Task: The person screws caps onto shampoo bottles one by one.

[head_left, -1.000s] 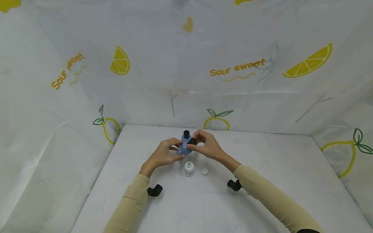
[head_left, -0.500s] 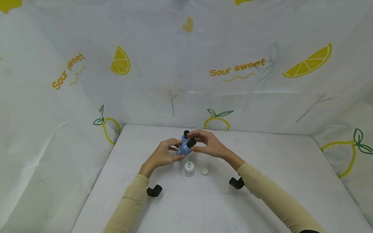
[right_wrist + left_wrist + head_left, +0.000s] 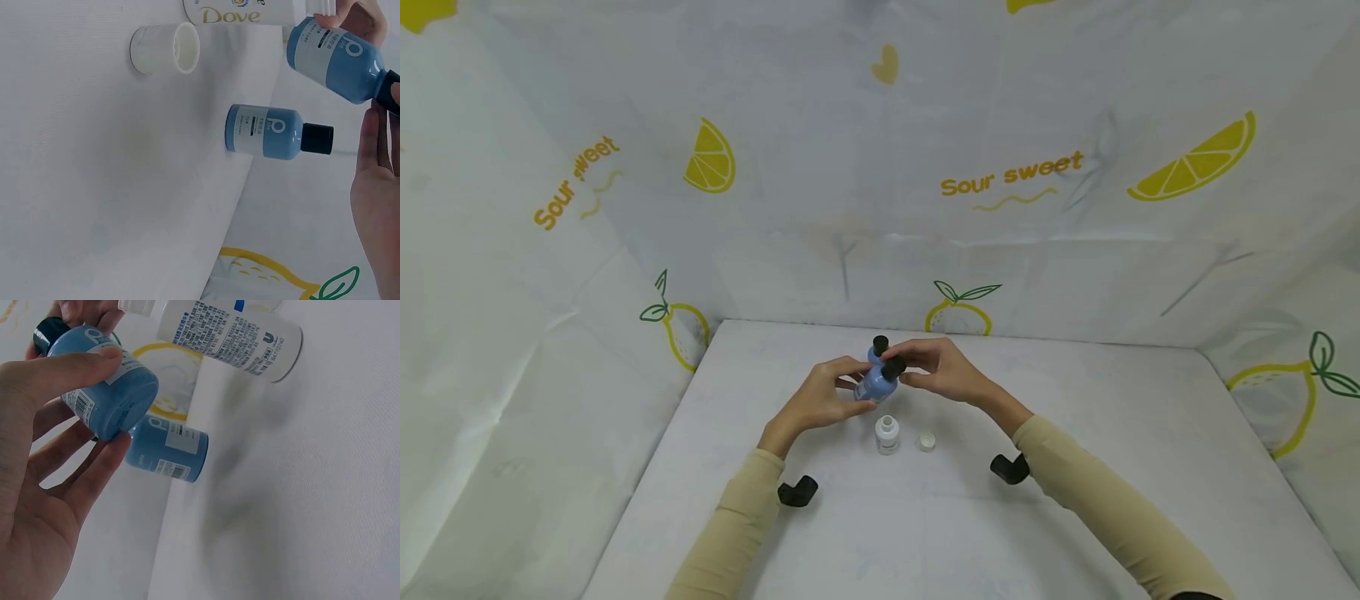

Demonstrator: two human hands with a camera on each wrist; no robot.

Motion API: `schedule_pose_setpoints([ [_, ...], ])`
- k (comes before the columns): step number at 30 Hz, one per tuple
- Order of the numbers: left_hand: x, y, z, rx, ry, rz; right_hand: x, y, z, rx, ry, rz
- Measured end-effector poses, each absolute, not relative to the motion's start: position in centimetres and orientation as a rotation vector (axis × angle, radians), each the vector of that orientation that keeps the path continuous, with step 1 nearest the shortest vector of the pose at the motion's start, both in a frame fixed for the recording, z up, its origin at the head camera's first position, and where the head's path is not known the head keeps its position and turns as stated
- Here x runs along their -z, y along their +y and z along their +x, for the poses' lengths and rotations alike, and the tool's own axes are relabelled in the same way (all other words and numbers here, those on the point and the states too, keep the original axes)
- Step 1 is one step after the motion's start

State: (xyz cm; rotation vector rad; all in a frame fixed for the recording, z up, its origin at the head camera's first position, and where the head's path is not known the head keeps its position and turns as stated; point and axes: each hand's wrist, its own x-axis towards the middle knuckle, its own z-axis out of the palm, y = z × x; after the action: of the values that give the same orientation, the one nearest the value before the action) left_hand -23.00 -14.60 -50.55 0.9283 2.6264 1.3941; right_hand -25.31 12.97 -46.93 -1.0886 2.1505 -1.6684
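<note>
My left hand (image 3: 820, 398) holds a blue bottle (image 3: 874, 386) with a white label, tilted so its black cap (image 3: 892, 367) points up and right. The thumb lies over the label and fingertips support the base in the left wrist view. My right hand (image 3: 947, 371) pinches that cap between thumb and fingers. A second blue bottle (image 3: 265, 131), also black-capped, stands upright just behind. Nearer to me, a white Dove bottle (image 3: 887, 436) stands upright with its mouth uncovered. A white cap (image 3: 927, 442) lies on the table to its right.
The white table (image 3: 925, 533) meets a white lemon-print curtain (image 3: 820, 208) at its back and sides. A black wrist-mounted piece (image 3: 797, 492) sticks out beside the left sleeve, and a similar one (image 3: 1009, 469) beside the right sleeve.
My right hand drew its fingers off the cap a little, spread them and set them on it again. The left hand and the held bottle have stayed nearly still.
</note>
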Motion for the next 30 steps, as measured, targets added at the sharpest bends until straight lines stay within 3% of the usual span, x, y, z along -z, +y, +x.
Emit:
schedule_pose_setpoints([
  [30,50.3,-14.5,-22.8,-1.377,2.642,0.918,47.6,10.9,-23.9,1.692,2.535,-0.784],
])
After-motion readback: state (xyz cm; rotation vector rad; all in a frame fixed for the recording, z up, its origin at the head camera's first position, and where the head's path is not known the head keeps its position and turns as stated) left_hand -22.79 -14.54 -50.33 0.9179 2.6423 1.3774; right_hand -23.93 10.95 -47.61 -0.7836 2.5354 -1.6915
